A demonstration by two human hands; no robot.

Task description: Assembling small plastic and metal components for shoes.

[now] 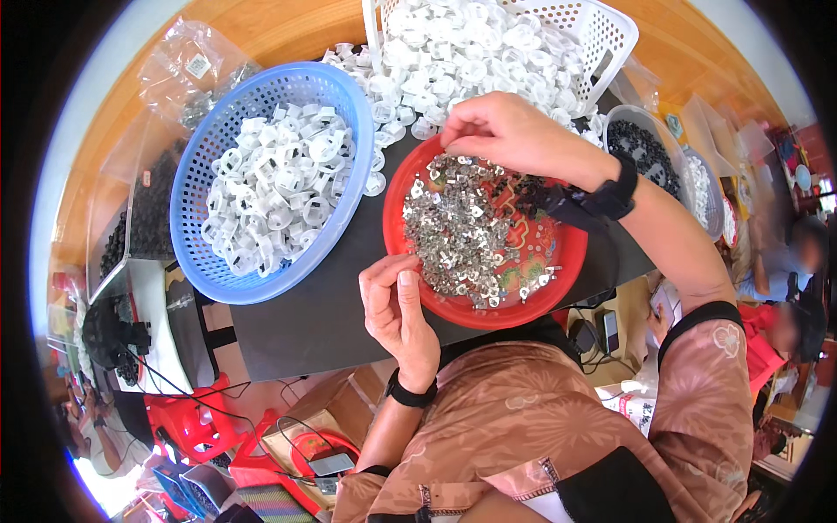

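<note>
A round red tray with a patterned bottom holds a heap of small shiny metal pieces and a cluster of small black parts. My left hand is at the tray's near left rim, fingers curled in with the thumb against them; anything inside them is hidden. Reaching across from the right, my right hand hangs over the tray's far rim, its thumb and fingertips pinched together. What they pinch, if anything, is too small to make out. White plastic parts lie just beyond that hand.
To the left, a blue perforated basket holds more white plastic parts. A white basket spills such parts at the back. A tub of black pieces stands right. Red stools and cables are below left; people sit far right.
</note>
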